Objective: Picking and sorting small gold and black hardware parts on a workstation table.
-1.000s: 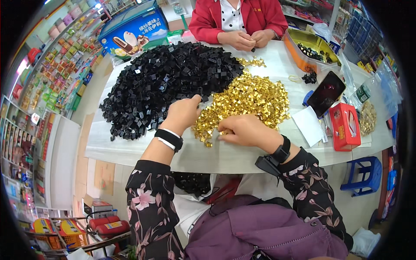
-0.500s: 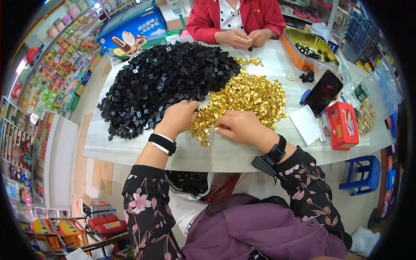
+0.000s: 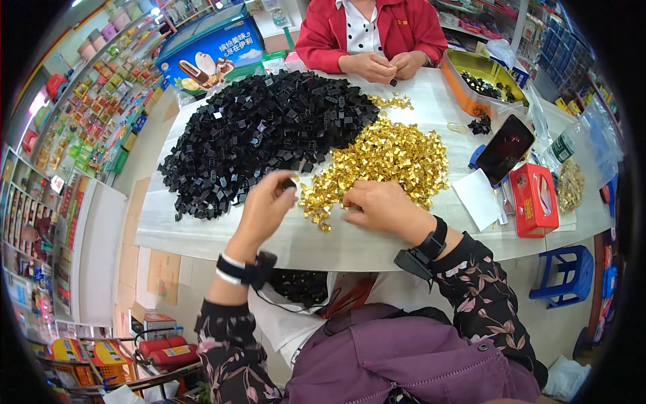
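A large heap of small black plastic pieces point(image 3: 249, 135) covers the left of the table, and a heap of small shiny gold pieces point(image 3: 397, 158) lies to its right. My left hand point(image 3: 268, 202) is raised just in front of the black heap, pinching a small black plastic piece point(image 3: 289, 184) between thumb and fingers. At the near edge of the gold heap, my right hand point(image 3: 383, 207) has its fingers curled together against the gold pieces. Whatever its fingertips hold is hidden.
Opposite me, a person in a red jacket point(image 3: 323, 40) works with both hands. On the right stand a yellow-orange tin point(image 3: 464, 91), a phone point(image 3: 505, 148), a red box point(image 3: 533, 202) and white paper point(image 3: 474, 198). Below the table edge is a bag of black pieces point(image 3: 296, 286).
My left hand has drawn back from the gold heap's edge, its wrist turning, and a black piece now shows in its fingers. My right hand stays at the gold heap.
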